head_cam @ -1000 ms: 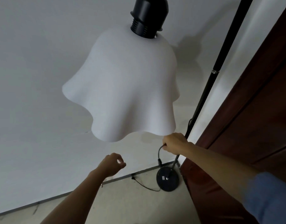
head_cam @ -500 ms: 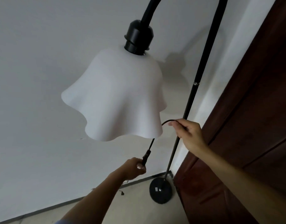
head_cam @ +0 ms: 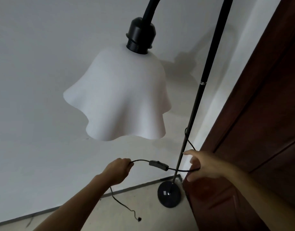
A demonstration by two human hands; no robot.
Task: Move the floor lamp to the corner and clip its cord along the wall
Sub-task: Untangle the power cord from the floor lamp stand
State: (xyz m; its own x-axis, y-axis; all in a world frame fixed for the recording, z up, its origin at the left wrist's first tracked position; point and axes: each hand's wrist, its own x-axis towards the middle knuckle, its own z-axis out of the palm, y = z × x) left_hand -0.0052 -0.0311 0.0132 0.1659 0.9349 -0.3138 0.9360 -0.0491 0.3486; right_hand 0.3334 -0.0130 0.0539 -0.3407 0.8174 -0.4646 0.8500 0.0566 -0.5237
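Note:
A black floor lamp with a wavy white shade (head_cam: 120, 100) stands in the corner; its thin pole (head_cam: 198, 97) runs down to a round black base (head_cam: 169, 195) on the floor. A black cord (head_cam: 180, 170) with an inline switch (head_cam: 158, 164) stretches between my hands, crossing in front of the pole. My left hand (head_cam: 117, 169) is closed on the cord left of the switch. My right hand (head_cam: 205, 164) holds the cord's other part beside the pole, fingers loosely curled. The cord's loose end (head_cam: 139, 219) trails on the floor.
A white wall (head_cam: 43, 80) with a grey skirting strip (head_cam: 60, 208) runs behind the lamp. A dark brown wooden door (head_cam: 260, 130) stands right of the base, close to it. Beige floor (head_cam: 135, 214) lies in front.
My left hand slid along the cord past the switch and rose. My right hand dropped from beside the shade's rim to lower on the pole, pulling the cord out level.

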